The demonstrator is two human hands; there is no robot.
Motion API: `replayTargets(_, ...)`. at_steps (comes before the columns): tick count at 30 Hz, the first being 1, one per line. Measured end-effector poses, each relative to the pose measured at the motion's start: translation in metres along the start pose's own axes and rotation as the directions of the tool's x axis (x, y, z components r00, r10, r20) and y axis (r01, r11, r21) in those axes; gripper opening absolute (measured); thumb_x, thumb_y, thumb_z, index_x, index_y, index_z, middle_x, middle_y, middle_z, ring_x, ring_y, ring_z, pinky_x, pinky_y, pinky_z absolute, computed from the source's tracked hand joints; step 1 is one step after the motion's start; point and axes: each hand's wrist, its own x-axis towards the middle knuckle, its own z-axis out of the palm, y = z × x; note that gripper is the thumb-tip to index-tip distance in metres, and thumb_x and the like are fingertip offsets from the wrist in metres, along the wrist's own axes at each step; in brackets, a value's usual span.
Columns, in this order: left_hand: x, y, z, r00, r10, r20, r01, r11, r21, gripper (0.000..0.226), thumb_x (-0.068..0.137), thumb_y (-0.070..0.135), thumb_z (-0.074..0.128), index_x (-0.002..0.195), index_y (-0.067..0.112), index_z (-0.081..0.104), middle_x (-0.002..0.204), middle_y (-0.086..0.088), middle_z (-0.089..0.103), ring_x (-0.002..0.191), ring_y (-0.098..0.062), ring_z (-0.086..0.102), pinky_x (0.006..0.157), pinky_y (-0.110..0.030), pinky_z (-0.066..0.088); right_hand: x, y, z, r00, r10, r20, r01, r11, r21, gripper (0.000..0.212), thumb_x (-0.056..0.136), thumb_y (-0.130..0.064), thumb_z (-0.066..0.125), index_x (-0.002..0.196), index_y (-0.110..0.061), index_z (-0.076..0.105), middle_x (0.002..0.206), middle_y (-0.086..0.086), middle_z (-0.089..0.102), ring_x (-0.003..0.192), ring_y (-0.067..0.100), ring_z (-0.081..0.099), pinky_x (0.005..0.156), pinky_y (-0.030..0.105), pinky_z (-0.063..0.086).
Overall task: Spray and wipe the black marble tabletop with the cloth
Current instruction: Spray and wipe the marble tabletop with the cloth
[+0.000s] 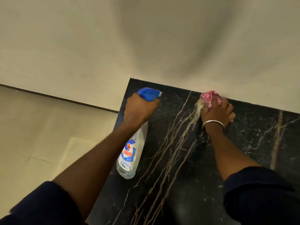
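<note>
The black marble tabletop (pixel 186 184) with gold and white veins fills the lower right. My left hand (pixel 139 109) grips the neck of a clear spray bottle (pixel 131 153) with a blue trigger head; the bottle hangs tilted over the table's left edge, nozzle aimed right. My right hand (pixel 217 111), with a metal bangle at the wrist, presses a bunched pink checked cloth (pixel 209 97) onto the tabletop at its far edge against the wall. A wet, foamy streak (pixel 197 111) lies on the marble just left of the cloth.
A cream wall (pixel 146 38) rises directly behind the table's far edge. Beige floor tiles (pixel 40 135) lie to the left, below the table's left edge, with a dark skirting line where floor meets wall.
</note>
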Motion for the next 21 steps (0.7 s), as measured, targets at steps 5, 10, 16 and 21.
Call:
replayTargets(5, -0.009, 0.001, 0.015, 0.998, -0.017, -0.059, 0.019, 0.999, 0.043, 0.030, 0.086, 0.036, 0.067, 0.104, 0.013, 0.058, 0.077, -0.003, 0.060, 0.069, -0.012, 0.059, 0.073, -0.032, 0.054, 0.010, 0.033, -0.008, 0.926, 0.360, -0.117, -0.352, 0.932, 0.082, 0.049, 0.084, -0.034, 0.047, 0.131, -0.020, 0.048, 0.136, 0.019, 0.042, 0.123, 0.043, 0.039, 0.097, 0.057, 0.028)
replayTargets(10, -0.014, -0.001, 0.018, 0.996, -0.043, -0.078, 0.045, 0.999, 0.013, 0.023, 0.086, 0.034, 0.067, 0.097, 0.016, 0.057, 0.074, -0.003, 0.059, 0.068, -0.015, 0.060, 0.074, -0.037, 0.057, 0.009, 0.009, -0.006, 0.887, 0.458, -0.053, -0.452, 0.887, 0.093, 0.053, 0.088, -0.033, 0.053, 0.138, -0.019, 0.042, 0.146, 0.019, 0.036, 0.130, 0.044, 0.033, 0.102, 0.059, 0.025)
replayTargets(16, -0.007, -0.016, -0.006, 0.992, -0.066, -0.106, 0.063, 0.997, -0.034, 0.023, 0.085, 0.035, 0.067, 0.095, 0.017, 0.057, 0.074, -0.004, 0.059, 0.069, -0.020, 0.062, 0.078, -0.045, 0.059, -0.014, -0.068, 0.008, 0.944, 0.331, 0.012, -0.330, 0.940, 0.084, 0.058, 0.089, -0.038, 0.055, 0.142, -0.022, 0.037, 0.148, 0.018, 0.033, 0.131, 0.044, 0.032, 0.102, 0.058, 0.026)
replayTargets(21, 0.004, -0.037, -0.040, 0.994, -0.035, -0.102, 0.034, 0.999, -0.013, 0.024, 0.086, 0.031, 0.065, 0.099, 0.012, 0.058, 0.072, -0.003, 0.057, 0.069, -0.019, 0.061, 0.077, -0.040, 0.057, -0.043, -0.136, 0.018, 0.986, 0.164, 0.039, -0.165, 0.986, 0.035, 0.058, 0.087, -0.038, 0.055, 0.141, -0.024, 0.040, 0.149, 0.018, 0.034, 0.132, 0.043, 0.032, 0.102, 0.056, 0.027)
